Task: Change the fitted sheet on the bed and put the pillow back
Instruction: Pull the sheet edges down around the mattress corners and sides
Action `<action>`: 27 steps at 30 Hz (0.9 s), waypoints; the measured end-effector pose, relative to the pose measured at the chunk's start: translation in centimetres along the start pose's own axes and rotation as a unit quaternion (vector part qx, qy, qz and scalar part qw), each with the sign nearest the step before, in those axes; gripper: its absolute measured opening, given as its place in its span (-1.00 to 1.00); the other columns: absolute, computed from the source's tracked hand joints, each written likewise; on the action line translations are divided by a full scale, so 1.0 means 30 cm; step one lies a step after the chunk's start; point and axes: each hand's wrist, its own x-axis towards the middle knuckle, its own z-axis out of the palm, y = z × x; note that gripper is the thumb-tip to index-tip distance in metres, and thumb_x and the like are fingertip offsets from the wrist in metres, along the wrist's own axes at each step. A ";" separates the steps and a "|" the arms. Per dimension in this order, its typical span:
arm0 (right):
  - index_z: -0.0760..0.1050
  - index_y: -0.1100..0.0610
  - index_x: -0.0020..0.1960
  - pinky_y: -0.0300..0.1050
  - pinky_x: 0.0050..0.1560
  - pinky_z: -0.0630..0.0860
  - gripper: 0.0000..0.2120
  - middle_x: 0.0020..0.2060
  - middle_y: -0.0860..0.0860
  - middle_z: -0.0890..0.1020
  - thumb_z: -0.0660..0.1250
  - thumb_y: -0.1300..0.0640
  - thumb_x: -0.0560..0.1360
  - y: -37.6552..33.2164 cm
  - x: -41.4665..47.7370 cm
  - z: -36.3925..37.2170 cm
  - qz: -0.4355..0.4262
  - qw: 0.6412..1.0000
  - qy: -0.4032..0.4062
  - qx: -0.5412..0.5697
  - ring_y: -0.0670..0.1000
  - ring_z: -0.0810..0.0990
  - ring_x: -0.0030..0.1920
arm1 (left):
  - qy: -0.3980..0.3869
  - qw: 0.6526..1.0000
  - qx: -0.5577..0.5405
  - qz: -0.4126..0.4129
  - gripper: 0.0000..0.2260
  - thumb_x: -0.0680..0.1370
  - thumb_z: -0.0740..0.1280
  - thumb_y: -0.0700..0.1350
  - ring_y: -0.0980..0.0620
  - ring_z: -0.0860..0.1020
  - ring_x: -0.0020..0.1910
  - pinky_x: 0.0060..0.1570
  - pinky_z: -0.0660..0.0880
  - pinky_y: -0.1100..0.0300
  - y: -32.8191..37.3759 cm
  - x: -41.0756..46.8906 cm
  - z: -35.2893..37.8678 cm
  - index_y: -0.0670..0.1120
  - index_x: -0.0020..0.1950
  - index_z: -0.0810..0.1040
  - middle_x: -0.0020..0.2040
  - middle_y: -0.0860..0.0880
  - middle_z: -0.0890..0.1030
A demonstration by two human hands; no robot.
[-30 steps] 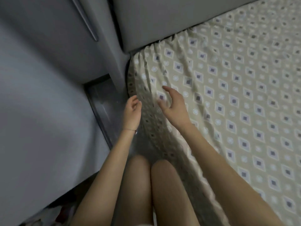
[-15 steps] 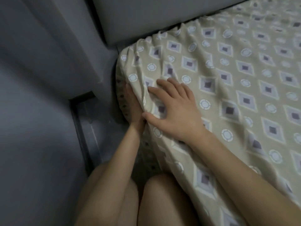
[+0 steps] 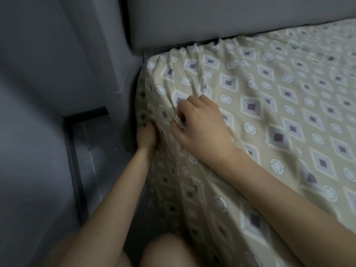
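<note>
A beige fitted sheet [image 3: 269,105] with a purple diamond and white circle pattern covers the mattress, gathered in folds at the near-left corner by the headboard. My right hand [image 3: 202,124] lies on top of that corner with fingers curled, bunching a fold of the sheet. My left hand [image 3: 147,134] is down on the side of the mattress corner, gripping the sheet's side; its fingers are partly hidden in the cloth. No pillow is in view.
A grey padded headboard [image 3: 212,18] runs along the top edge of the mattress. A grey wall or cabinet [image 3: 48,64] stands close on the left, leaving a narrow strip of grey floor [image 3: 100,151] beside the bed. My knees show at the bottom.
My right hand went from reaching, to lying flat on the corner, to curling and bunching the sheet. My left hand slid lower on the mattress side and gripped the cloth. The view moved closer.
</note>
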 end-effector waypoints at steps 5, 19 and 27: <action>0.43 0.20 -0.22 -0.07 -0.28 0.28 -0.85 -0.33 0.04 0.46 0.35 0.15 0.43 0.016 0.001 -0.009 -0.011 0.999 0.000 0.050 0.05 0.39 -0.28 | 0.083 0.994 -0.063 -0.021 -0.62 0.56 0.17 -0.08 -0.29 0.53 0.17 0.19 0.48 -0.08 -0.035 0.062 0.029 -0.24 0.26 0.56 0.21 -0.27 0.58; 0.46 0.17 -0.22 -0.18 -0.27 0.26 -0.86 -0.33 -0.01 0.48 0.40 0.16 0.39 0.020 0.005 -0.004 0.024 0.995 -0.019 0.095 -0.03 0.39 -0.27 | 0.065 0.995 0.053 0.055 -0.67 0.63 0.21 0.02 -0.23 0.55 0.11 -0.01 0.43 0.07 -0.145 0.029 -0.036 -0.24 0.14 0.54 0.11 -0.25 0.60; 0.48 0.21 -0.19 -0.15 -0.25 0.29 -0.86 -0.30 0.01 0.50 0.39 0.15 0.41 0.023 0.003 -0.014 0.011 0.996 -0.014 0.085 -0.02 0.41 -0.24 | 0.089 0.995 -0.032 0.017 -0.80 0.55 0.33 -0.11 -0.18 0.54 0.15 0.16 0.49 0.06 -0.047 -0.043 -0.016 -0.16 0.13 0.55 0.16 -0.21 0.58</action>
